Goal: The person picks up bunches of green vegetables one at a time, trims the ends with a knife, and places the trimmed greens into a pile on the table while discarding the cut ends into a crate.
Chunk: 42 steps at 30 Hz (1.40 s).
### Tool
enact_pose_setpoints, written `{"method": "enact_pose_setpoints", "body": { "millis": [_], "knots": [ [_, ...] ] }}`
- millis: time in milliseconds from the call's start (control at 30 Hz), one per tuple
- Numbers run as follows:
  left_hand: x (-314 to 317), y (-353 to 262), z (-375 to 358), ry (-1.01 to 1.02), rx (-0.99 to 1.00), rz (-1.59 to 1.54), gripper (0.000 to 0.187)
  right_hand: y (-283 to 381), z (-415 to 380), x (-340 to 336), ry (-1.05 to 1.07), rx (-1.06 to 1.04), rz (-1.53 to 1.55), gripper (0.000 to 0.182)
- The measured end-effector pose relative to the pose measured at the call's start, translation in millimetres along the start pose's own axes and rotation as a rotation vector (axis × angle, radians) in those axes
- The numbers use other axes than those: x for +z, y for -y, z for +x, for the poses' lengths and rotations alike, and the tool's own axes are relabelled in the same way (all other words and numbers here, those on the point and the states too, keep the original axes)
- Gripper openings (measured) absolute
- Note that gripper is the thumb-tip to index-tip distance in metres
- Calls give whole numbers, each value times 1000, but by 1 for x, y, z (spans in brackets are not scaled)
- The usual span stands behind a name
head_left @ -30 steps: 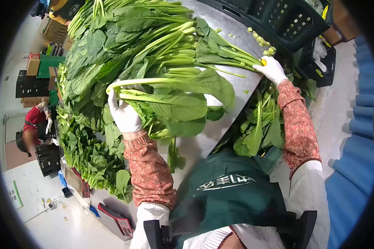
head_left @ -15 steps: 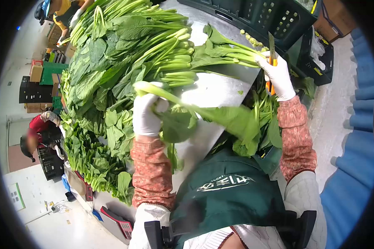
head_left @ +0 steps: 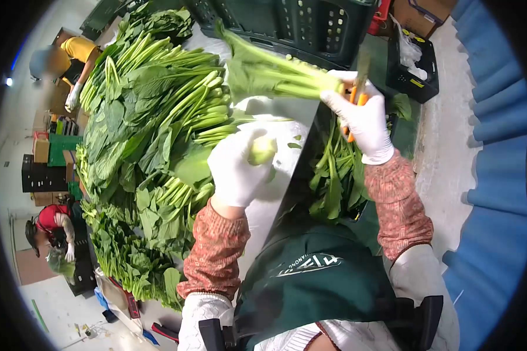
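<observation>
My left hand, in a white glove, is closed around leafy greens; their pale stem end shows at its right side, slightly blurred. My gloved right hand grips a bunch of long-stemmed greens by the stem ends, leaves pointing left. It also holds an orange-handled knife, blade upward. To the left of both hands, a large heap of leafy greens covers much of the metal table.
Behind the table stands a dark green crate. Loose greens lie below my right hand. A black crate holding plastic is at the right. Two people work at the left, one in yellow, one in red.
The leafy stalk that stretched rightward from my left hand no longer does so; a pale stem end now shows there. The view has shifted, and my right hand still holds its bunch and knife.
</observation>
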<state>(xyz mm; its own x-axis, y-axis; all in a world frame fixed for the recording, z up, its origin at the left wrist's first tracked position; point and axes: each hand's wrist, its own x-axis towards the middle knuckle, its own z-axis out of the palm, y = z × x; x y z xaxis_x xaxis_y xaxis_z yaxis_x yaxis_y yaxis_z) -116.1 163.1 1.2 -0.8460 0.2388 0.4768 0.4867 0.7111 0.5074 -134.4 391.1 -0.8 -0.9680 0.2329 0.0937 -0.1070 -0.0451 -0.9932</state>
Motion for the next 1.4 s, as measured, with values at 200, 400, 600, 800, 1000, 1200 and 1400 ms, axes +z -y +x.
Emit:
{"method": "enact_pose_setpoints", "body": {
  "millis": [200,400,600,800,1000,1200,1400],
  "knots": [
    [-10,-46,19,111,245,296,81,-1,-38,13,230,7,84,33],
    [-3,-36,4,52,158,167,51,-11,-47,8,263,-166,-159,28],
    [-1,-37,0,56,127,187,45,-14,-57,6,245,-318,-657,48],
    [6,-26,-2,4,207,91,44,-36,-53,4,307,-153,-608,34],
    [-3,-20,9,2,135,51,50,-102,-36,-24,220,226,-204,23],
    [3,-16,19,186,-93,-244,59,-5,-25,12,490,-99,142,40],
    [-35,-4,36,388,-319,-799,38,6,-4,5,596,161,359,23]
  ]
}}
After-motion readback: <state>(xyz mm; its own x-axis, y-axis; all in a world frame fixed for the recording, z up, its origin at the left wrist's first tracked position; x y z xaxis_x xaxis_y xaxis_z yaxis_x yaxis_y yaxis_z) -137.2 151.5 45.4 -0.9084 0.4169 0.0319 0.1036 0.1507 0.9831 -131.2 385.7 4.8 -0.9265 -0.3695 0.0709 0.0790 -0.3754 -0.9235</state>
